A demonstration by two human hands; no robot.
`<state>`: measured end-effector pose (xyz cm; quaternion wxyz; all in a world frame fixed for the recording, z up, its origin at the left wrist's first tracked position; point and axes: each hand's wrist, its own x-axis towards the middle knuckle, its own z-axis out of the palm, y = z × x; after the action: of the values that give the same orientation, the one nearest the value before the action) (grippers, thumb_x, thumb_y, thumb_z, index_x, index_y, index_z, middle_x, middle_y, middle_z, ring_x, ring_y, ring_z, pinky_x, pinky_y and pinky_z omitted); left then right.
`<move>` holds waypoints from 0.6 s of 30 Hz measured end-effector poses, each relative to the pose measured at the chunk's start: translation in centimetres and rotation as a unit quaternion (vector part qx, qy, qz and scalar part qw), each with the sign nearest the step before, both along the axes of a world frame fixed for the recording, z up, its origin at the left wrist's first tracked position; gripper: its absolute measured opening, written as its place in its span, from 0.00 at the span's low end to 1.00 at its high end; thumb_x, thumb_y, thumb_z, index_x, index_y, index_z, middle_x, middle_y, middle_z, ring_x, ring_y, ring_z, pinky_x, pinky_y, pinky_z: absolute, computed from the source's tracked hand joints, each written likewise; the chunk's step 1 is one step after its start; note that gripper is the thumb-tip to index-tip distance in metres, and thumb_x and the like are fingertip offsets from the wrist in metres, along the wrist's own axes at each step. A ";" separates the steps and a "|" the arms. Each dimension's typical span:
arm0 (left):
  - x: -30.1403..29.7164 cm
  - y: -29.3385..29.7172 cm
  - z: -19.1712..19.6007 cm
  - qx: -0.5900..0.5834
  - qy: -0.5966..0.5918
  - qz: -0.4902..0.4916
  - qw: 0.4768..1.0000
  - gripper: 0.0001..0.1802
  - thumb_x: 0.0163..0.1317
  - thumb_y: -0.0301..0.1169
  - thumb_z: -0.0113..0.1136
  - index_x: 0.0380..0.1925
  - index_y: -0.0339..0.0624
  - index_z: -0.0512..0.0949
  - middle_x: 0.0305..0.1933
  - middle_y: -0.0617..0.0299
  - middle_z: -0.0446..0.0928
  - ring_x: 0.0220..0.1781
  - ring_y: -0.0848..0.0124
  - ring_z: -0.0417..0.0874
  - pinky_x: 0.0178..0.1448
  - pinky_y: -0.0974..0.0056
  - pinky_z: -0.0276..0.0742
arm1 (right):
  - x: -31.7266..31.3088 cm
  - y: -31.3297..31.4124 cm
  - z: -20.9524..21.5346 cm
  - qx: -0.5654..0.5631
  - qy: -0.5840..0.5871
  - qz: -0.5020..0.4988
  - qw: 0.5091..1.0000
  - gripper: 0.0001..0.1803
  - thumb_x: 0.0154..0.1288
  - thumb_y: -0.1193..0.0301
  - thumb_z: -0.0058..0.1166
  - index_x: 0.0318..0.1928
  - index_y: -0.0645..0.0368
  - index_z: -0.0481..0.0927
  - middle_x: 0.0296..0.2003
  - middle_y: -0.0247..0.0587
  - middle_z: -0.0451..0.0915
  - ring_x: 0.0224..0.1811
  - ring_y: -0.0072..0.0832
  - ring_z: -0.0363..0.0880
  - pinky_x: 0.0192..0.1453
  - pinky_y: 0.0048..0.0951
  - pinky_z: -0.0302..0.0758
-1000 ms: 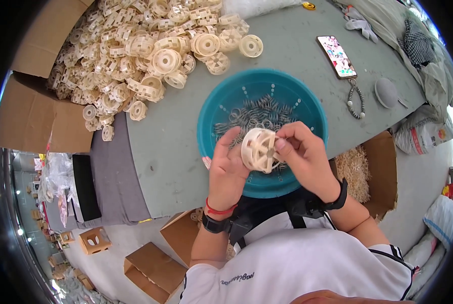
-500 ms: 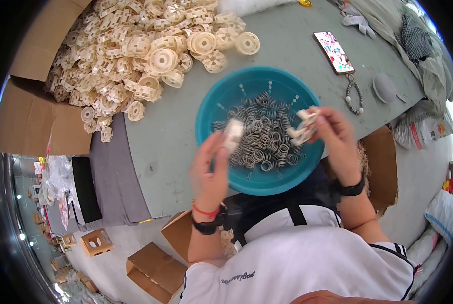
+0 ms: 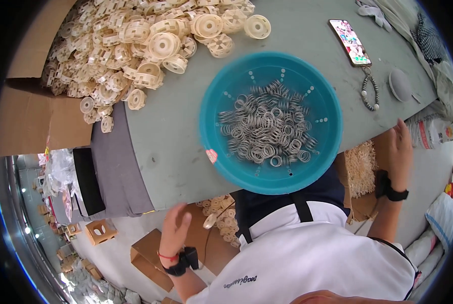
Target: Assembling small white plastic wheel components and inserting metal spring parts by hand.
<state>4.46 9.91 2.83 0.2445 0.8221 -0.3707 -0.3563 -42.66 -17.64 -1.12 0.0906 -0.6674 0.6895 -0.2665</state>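
My left hand (image 3: 174,232) is beyond the table's near edge, beside a cardboard box of cream plastic wheel-shaped parts (image 3: 226,226). Its thumb and fingers are apart with nothing visible in them. A pale plastic part (image 3: 209,221) shows just right of that hand; whether it falls or lies on the pile I cannot tell. To the right, my right hand (image 3: 401,154) has its fingers stretched out, holding nothing visible, next to a box of small cream pieces (image 3: 360,169). Between the hands, a teal plastic basin (image 3: 292,186) holds many metal coil springs (image 3: 267,129).
A large heap of cream plastic parts (image 3: 130,48) covers the table's far left, beside a cardboard box (image 3: 39,119). At the far right lie a lit phone (image 3: 350,43) with a beaded strap (image 3: 370,93) and a grey oval object (image 3: 399,85). The basin overhangs the table's near edge.
Both hands have moved away from above the basin, the left down and left, the right outward to the right. The white plastic parts they held are out of them. The view has shifted slightly.
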 end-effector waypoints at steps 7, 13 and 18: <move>1.8 -21.2 0.2 -0.157 -0.026 -0.108 0.981 0.19 0.63 0.34 0.55 0.52 0.37 0.73 0.54 0.49 0.75 0.58 0.58 0.75 0.61 0.61 0.68 | 16.4 4.1 3.2 -0.092 -0.114 0.439 0.886 0.22 0.48 0.75 0.61 0.47 0.59 0.75 0.48 0.44 0.75 0.55 0.41 0.71 0.59 0.44 0.67; 6.5 -31.6 -8.3 -0.221 -0.268 -0.157 0.925 0.27 0.60 0.41 0.58 0.57 0.42 0.70 0.63 0.35 0.60 0.70 0.46 0.55 0.70 0.52 0.53 | 18.6 5.6 2.1 -0.138 -0.073 0.417 0.895 0.11 0.51 0.69 0.58 0.36 0.58 0.79 0.36 0.37 0.79 0.42 0.34 0.77 0.46 0.33 0.71; 7.1 -30.9 -10.6 -0.210 -0.310 -0.088 0.923 0.27 0.57 0.40 0.60 0.54 0.36 0.72 0.59 0.37 0.65 0.66 0.46 0.60 0.68 0.52 0.55 | 18.3 5.5 2.1 -0.127 -0.068 0.439 0.887 0.09 0.51 0.69 0.58 0.34 0.58 0.79 0.34 0.37 0.79 0.41 0.32 0.77 0.44 0.32 0.71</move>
<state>11.55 -21.03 -7.77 0.2517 0.7855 -0.5651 -0.0178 -24.33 -12.18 1.00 0.1593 -0.8878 0.2789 -0.3296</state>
